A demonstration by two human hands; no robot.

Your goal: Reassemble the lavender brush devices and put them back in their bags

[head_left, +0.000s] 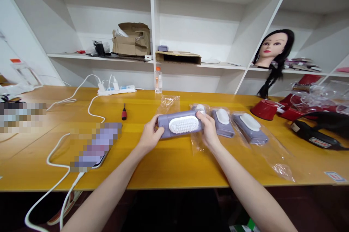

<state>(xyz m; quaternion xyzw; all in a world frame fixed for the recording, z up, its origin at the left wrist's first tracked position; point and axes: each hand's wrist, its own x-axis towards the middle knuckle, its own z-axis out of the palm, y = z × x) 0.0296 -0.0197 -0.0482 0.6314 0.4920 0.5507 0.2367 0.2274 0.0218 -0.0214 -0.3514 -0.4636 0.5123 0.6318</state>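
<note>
- Left hand (149, 134): fingers curled, thumb on top, gripping one end of a lilac scrubbing brush (183, 124), white bristles up, over the yellow table (174, 166)
- Right hand (208, 130): wrapped around the brush's other end; a clear plastic bag (197, 141) hangs beneath
- Two bagged brushes (223, 123) (250, 128): lying just beside the right hand
- Black device (319, 141): red-and-white label, too small to read
- Pixelated object (95, 148): left of the brush, unreadable
- Red-handled screwdriver (124, 112): nearer the brush than the power strip (116, 89)
- Orange-capped bottle (158, 80): at the table's far edge
- Mannequin head (272, 48): on a white shelf (218, 65), farthest off
</note>
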